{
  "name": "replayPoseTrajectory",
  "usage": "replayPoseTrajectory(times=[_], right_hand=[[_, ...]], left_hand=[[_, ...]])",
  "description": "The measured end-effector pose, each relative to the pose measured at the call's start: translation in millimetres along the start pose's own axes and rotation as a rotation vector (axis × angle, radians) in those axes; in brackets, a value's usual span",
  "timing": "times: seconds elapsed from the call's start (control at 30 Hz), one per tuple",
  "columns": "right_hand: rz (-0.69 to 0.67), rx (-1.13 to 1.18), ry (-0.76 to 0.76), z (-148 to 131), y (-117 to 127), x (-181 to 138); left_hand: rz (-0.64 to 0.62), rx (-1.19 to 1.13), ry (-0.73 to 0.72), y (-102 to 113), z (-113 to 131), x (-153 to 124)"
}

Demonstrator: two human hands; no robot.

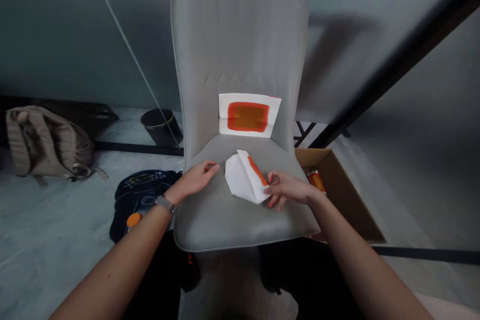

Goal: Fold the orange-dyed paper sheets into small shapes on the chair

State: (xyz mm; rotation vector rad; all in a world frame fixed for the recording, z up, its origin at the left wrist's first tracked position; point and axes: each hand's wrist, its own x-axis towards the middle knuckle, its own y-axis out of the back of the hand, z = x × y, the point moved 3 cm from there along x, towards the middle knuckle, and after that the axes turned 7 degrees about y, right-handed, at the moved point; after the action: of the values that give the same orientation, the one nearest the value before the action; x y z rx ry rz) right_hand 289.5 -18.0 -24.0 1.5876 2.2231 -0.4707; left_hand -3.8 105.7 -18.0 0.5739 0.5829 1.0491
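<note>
White paper (242, 180) lies folded, seemingly unfinished, left hand (198, 178) released at 9 o'clock, right hand (285, 187) touching at 4 o'clock, grasp unclear; printed sheet (248, 117) at 12 o'clock unfolded.

On the chair (240, 35) lies a folded paper (241, 177), the right hand (285, 187) at its edge, the left hand (198, 178) (watch (166, 204) and all) above the chair, and a card (248, 116) leans against the chair's back.

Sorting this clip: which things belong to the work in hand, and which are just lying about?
In use:
folded paper, right hand at its corner, left hand nearby
chair beneath
orange-patterned sheet behind, probably

Apparently lying about:
beige backpack
black bin
dark bag
cardboard box
</note>
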Motion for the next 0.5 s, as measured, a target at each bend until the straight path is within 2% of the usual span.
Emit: replayPoseTrajectory(times=[0.07,0.1,0.13,0.17,0.27,0.3,0.37,0.5], right_hand=[[-0.192,-0.105,-0.103,-0.2,-4.7,-8.5],[-0.211,-0.167,-0.111,-1.1,-4.0,-8.4],[-0.149,-0.231,-0.087,-2.7,-1.1,-4.6],[-0.006,-0.297,-0.037,-4.8,3.8,2.2],[0.579,-0.507,0.156,-10.8,14.7,28.8],[0.696,-0.585,0.213,-11.6,12.9,38.4],[0.815,-0.764,0.280,-11.3,4.2,56.7],[0.800,-1.021,0.374,-7.6,-11.7,77.2]], left_hand=[[-0.025,0.020,-0.079,-13.9,2.9,-5.3],[-0.003,0.035,-0.123,-21.3,6.6,-7.6],[0.031,0.049,-0.156,-28.2,11.1,-9.3],[0.067,0.061,-0.175,-34.4,15.9,-9.9],[0.135,0.100,-0.172,-46.8,28.7,-4.7],[0.149,0.125,-0.162,-48.8,31.6,-1.0],[0.179,0.186,-0.140,-50.9,35.2,7.7],[0.206,0.239,-0.131,-54.8,36.8,19.1]])
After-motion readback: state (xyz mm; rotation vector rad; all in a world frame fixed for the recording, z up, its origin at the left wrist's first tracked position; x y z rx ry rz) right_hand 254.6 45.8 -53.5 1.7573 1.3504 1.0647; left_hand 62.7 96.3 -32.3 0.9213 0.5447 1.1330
